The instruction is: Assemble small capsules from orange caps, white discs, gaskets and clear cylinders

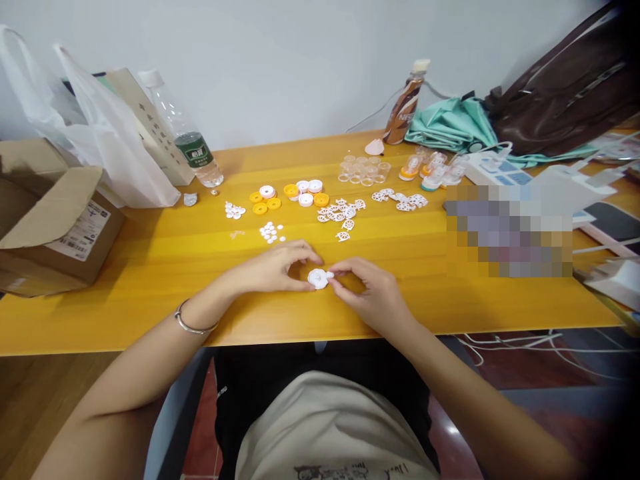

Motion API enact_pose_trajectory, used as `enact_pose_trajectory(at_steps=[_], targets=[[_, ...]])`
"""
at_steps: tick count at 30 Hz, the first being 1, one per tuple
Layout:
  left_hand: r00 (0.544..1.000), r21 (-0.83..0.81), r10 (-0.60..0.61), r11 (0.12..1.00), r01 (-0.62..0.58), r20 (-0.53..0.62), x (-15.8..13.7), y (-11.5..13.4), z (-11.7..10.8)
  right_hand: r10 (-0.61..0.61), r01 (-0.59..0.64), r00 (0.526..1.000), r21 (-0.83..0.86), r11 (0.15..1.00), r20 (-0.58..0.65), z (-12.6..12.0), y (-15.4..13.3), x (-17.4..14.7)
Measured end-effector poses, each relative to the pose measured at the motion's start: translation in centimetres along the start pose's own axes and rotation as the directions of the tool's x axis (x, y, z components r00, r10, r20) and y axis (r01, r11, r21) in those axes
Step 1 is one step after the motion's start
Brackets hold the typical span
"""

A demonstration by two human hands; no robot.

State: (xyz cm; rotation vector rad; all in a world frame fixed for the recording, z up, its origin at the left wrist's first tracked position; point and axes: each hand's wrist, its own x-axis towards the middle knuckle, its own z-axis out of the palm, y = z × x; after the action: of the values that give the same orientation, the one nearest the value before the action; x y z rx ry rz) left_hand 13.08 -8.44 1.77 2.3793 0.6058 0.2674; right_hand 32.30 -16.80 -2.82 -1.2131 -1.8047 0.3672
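A white round plastic part (317, 279) with a raised centre is between my two hands, low over the table's front half. My left hand (280, 268) curves around its left side, thumb at the edge and fingers bent over the far side. Thumb and forefinger of my right hand (373, 290) pinch a small white plastic piece (329, 275) against the disc's right edge. Beyond the hands lie several white wheel-shaped pieces (344, 212), small white discs (270, 231), and orange and white round caps (306, 193). Fine detail on the held parts is too small to make out.
Clear cups (364, 171) and several capped clear toys (434, 167) stand toward the back. A water bottle (193, 143), white bag (107, 153) and cardboard box (60, 227) occupy the left. Coffee bottle (403, 107), backpack (560, 93) and chargers (563, 190) are right.
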Motion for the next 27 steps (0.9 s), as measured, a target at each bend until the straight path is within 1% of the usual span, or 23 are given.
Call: enact_pose_trajectory(at_steps=[2, 5, 9, 20, 24, 27], targets=[[1.000, 0.016, 0.005, 1.000, -0.005, 0.030, 0.01, -0.04, 0.17, -0.017, 0.017, 0.999, 0.000, 1.000, 0.045, 0.07, 0.12, 0.09], [0.999, 0.017, 0.005, 1.000, -0.005, 0.038, 0.11, 0.22, 0.46, -0.019, 0.021, 0.994, -0.013, 1.000, 0.109, 0.11, 0.16, 0.17], [0.999, 0.029, 0.017, 0.999, -0.018, 0.032, 0.15, 0.42, 0.54, -0.006, 0.009, 0.991, -0.022, 1.000, 0.134, 0.08, 0.12, 0.17], [0.999, 0.012, 0.038, 0.999, -0.038, 0.028, 0.12, 0.13, 0.42, -0.027, 0.032, 0.989, -0.033, 0.999, 0.146, 0.06, 0.22, 0.06], [0.999, -0.009, 0.030, 1.000, -0.029, 0.026, 0.09, 0.07, 0.41, -0.031, 0.033, 0.992, -0.014, 0.999, 0.125, 0.06, 0.20, 0.05], [0.999, -0.074, 0.000, 0.997, 0.003, 0.034, 0.04, 0.27, 0.36, 0.006, -0.006, 0.996, 0.004, 1.000, 0.086, 0.02, 0.06, 0.07]])
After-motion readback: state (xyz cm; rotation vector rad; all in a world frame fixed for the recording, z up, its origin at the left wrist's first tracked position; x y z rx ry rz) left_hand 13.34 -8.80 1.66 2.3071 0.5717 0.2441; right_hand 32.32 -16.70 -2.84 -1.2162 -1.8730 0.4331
